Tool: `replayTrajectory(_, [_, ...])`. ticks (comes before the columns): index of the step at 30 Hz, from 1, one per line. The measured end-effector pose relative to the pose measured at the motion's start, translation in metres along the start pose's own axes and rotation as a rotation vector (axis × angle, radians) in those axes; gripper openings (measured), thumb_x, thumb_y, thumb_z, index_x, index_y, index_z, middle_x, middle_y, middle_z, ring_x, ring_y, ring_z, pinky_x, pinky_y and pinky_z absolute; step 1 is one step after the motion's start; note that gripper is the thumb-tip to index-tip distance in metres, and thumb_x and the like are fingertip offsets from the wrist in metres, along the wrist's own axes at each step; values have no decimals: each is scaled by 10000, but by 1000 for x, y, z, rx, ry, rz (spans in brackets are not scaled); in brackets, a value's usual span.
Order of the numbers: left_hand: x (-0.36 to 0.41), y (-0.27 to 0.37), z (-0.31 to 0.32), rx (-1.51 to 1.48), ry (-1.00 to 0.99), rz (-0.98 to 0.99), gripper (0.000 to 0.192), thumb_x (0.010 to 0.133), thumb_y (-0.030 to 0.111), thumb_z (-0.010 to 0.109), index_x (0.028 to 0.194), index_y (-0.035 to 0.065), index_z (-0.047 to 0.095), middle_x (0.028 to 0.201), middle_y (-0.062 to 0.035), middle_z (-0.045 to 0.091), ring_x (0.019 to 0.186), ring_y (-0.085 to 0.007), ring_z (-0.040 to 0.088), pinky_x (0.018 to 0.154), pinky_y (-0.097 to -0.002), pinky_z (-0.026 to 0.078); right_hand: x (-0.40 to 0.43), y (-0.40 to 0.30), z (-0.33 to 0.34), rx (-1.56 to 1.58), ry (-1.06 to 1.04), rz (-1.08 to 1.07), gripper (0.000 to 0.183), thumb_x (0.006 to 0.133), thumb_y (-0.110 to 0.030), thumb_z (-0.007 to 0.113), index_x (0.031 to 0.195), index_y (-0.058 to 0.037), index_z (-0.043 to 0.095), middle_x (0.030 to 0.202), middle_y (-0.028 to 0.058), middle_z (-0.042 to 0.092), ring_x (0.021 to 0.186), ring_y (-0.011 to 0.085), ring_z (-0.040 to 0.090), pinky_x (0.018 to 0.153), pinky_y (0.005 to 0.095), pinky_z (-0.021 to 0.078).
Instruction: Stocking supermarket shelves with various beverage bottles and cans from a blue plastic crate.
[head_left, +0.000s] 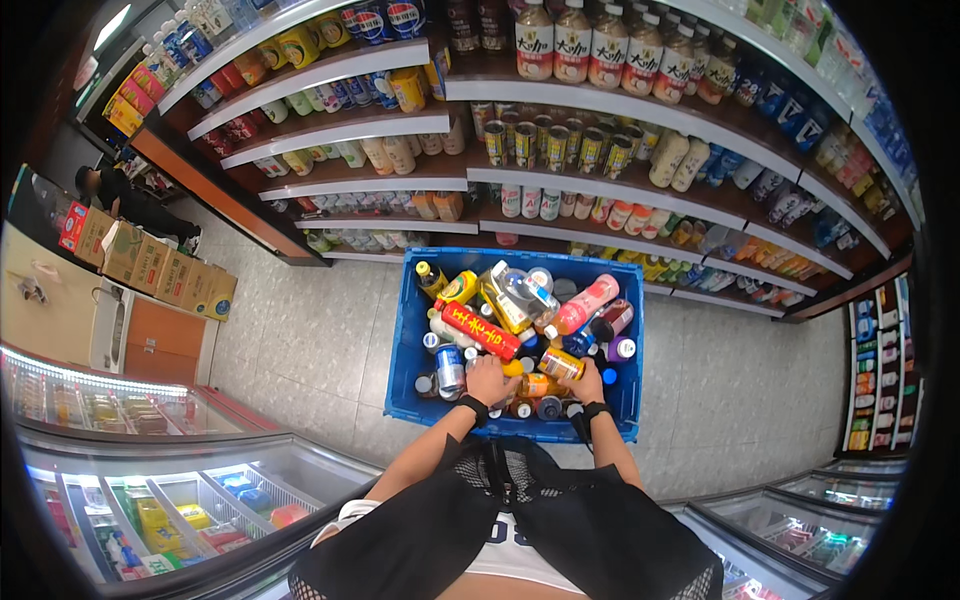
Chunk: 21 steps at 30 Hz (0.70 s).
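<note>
Before me stands a blue plastic crate (401, 367) filled with loose drink bottles and cans. My right hand (589, 384) grips the end of a yellow-and-brown can (561, 364) lying on its side. My left hand (491, 381) reaches in among the drinks, next to a blue-and-silver can (450, 367) and a yellow cap (513, 368); whether it holds something is hard to see. Just beyond it lies a red bottle (480, 331) with yellow characters. A pink bottle (583, 306) and an orange drink bottle (541, 385) are also in the crate.
Drink shelves (600, 180) rise directly behind the crate. Glass-topped freezers (172, 510) flank me on both sides. At the left, cardboard boxes (154, 262) stand by a counter, with a person (135, 199) in dark clothing beyond. Grey floor tiles (705, 375) surround the crate.
</note>
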<state>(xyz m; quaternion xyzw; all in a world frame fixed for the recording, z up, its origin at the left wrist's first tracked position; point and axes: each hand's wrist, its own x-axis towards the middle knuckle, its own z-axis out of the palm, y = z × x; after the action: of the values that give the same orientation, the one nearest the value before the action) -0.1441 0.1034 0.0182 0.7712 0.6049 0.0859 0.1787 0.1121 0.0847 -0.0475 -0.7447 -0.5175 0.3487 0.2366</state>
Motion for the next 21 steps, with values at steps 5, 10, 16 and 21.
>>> replayTrajectory(5, [-4,12,15,170,-52,-128,699,687,618,664,989,-3,561,975,-117,530,971,-262,502,832,-398,399,-33,-11,1,-136,69,3,703,498,-344,879,1006,-12,524,947,194,627,903,333,617,785,375,489])
replayTrajectory(10, [11,16,22,204,16,-104,625,673,541,708,1000,29,559,985,-96,513,973,-245,487,825,-395,373,-37,-23,-14,-112,189,43,619,549,-392,840,935,-13,538,821,184,638,772,338,640,688,399,505])
replayTrajectory(16, [8,17,23,294,13,-45,550,680,454,722,1038,60,583,1018,-78,509,1026,-240,463,856,-403,355,-48,-36,-35,-60,267,70,667,563,-281,826,1076,-29,482,1053,174,520,996,342,534,849,410,459])
replayTrajectory(21, [2,13,37,278,18,-66,624,677,442,720,1120,43,536,1166,-96,497,1123,-254,439,923,-408,336,-59,-30,-50,-49,244,-61,660,567,-229,825,1119,-58,504,1054,166,523,983,344,543,853,405,466])
